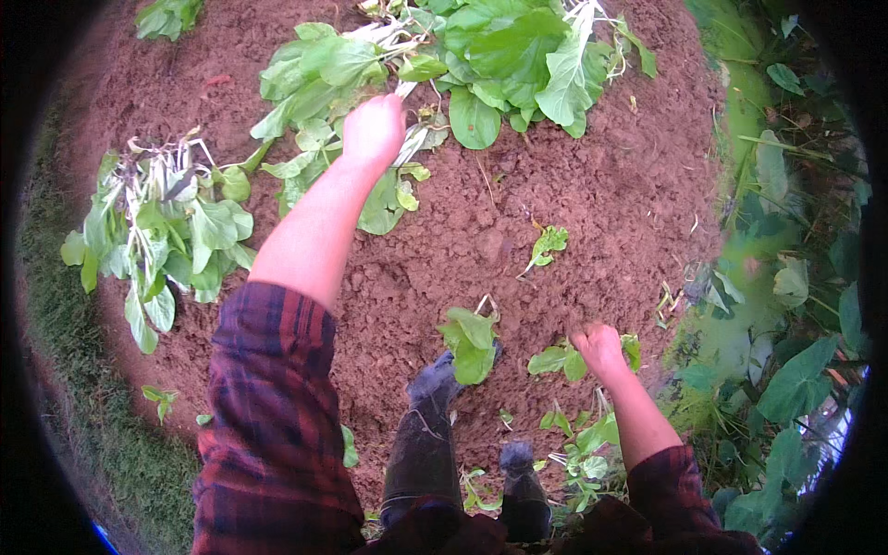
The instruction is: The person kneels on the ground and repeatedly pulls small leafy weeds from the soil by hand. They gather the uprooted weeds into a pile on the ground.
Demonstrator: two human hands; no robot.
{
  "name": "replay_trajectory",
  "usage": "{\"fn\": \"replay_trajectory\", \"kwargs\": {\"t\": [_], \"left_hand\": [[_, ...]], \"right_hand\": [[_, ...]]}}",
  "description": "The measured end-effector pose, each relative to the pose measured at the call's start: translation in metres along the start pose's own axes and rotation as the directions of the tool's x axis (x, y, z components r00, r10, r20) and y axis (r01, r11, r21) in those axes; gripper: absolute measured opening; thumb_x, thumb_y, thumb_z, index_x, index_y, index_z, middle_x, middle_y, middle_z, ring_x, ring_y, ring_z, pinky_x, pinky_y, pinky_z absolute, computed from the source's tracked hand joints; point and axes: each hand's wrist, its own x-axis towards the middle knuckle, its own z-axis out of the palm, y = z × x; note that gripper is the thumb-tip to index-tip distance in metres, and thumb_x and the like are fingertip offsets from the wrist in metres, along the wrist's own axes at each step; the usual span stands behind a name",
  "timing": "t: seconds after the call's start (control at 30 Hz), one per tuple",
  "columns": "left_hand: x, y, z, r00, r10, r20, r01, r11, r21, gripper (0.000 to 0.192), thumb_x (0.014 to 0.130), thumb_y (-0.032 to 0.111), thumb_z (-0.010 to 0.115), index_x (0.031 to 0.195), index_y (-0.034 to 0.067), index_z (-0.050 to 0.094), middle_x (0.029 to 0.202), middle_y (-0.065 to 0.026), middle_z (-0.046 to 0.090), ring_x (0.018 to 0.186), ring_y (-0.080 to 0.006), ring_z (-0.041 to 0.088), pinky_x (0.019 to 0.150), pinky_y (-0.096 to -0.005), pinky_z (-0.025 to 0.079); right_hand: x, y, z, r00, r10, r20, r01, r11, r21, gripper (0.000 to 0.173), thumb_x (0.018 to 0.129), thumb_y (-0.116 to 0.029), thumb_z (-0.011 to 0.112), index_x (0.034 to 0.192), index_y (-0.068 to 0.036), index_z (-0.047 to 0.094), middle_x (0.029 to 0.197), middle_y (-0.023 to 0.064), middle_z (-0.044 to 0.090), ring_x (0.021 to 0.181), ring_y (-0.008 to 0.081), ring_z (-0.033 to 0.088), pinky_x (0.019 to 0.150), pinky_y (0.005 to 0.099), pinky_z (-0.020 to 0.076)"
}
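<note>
My left hand is at the white stems of a leafy green bunch at upper middle; its fingers are hidden behind the back of the hand. A larger pile of leafy greens lies just right of it. Another pile of greens lies to the left, stems towards the top. My right hand, fingers curled, is low on the right beside a small green plant; whether it grips anything does not show. A loose leafy plant lies by my boot, with a smaller seedling above it.
Reddish-brown soil lies under the greens. My dark boots stand on it, with small plants near them. A strip of green, algae-covered water and broad-leaved plants border the right side. Grass edges the left.
</note>
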Motion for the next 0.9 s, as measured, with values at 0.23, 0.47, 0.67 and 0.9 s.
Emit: {"fn": "replay_trajectory", "kwargs": {"t": [0.23, 0.47, 0.67, 0.9], "left_hand": [[-0.013, 0.004, 0.080, 0.987, -0.115, 0.108, 0.089, 0.971, 0.224, 0.020, 0.084, 0.020, 0.049, 0.092, 0.007, 0.062, 0.088, -0.0113, 0.065, 0.084, -0.0287, 0.064, 0.071, -0.0443, 0.052], [-0.078, -0.014, 0.030, 0.991, -0.075, -0.112, 0.040, 0.957, -0.286, 0.023, 0.088, 0.019, 0.051, 0.103, 0.005, 0.060, 0.096, -0.0125, 0.066, 0.083, -0.0257, 0.064, 0.071, -0.0381, 0.051], [-0.197, -0.057, -0.070, 0.901, -0.145, 0.409, 0.427, 0.125, -0.896, 0.031, 0.091, 0.013, 0.052, 0.119, 0.000, 0.051, 0.099, -0.0067, 0.064, 0.088, -0.0151, 0.062, 0.082, -0.0310, 0.050], [-0.294, -0.074, -0.072, 0.700, -0.218, 0.680, 0.665, -0.145, -0.732, 0.021, 0.087, 0.011, 0.052, 0.106, 0.002, 0.052, 0.098, -0.0057, 0.060, 0.088, -0.0109, 0.057, 0.080, -0.0269, 0.047]], "right_hand": [[-0.020, -0.034, 0.007, 0.990, -0.132, -0.053, 0.140, 0.960, 0.241, 0.025, 0.083, -0.021, 0.057, 0.094, 0.000, 0.065, 0.098, 0.0192, 0.064, 0.089, 0.0350, 0.062, 0.079, 0.0386, 0.0494], [0.011, -0.097, -0.017, 0.963, -0.264, -0.060, 0.269, 0.907, 0.324, 0.029, 0.082, -0.026, 0.057, 0.092, 0.001, 0.063, 0.095, 0.0207, 0.063, 0.087, 0.0386, 0.061, 0.075, 0.0407, 0.0504], [0.050, -0.204, -0.033, 0.922, -0.384, 0.045, 0.341, 0.861, 0.378, 0.063, 0.075, -0.034, 0.070, 0.123, 0.001, 0.047, 0.112, 0.0221, 0.060, 0.105, 0.0344, 0.058, 0.091, 0.0372, 0.0453], [0.041, -0.337, 0.046, 0.792, -0.543, 0.279, -0.022, 0.431, 0.902, 0.047, 0.075, -0.011, 0.071, 0.116, 0.001, 0.051, 0.106, 0.0084, 0.062, 0.094, 0.0135, 0.058, 0.083, 0.0287, 0.0473]]}}
